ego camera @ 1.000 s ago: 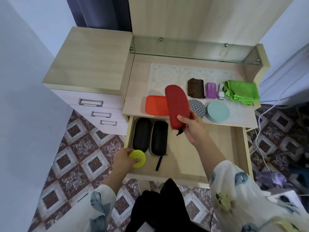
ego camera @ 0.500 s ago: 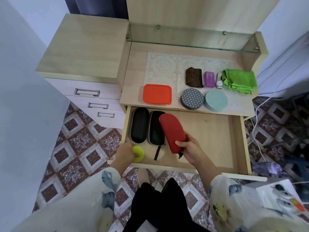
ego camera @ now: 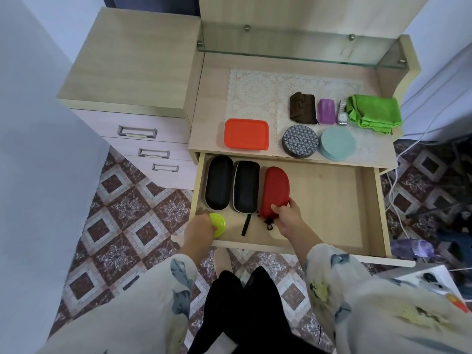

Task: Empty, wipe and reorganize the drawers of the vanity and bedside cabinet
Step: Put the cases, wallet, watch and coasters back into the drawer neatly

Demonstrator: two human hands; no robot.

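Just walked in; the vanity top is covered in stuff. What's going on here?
A person is working at the open drawer. The right hand grips the near end of a red case lying beside two black cases at the drawer's left. The left hand holds a yellow-green disc at the front left corner. An orange box, green cloth and other items sit on the vanity top.

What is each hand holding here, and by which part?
The right hand grips the red case by its near end; the left hand holds the yellow-green disc by its left edge.
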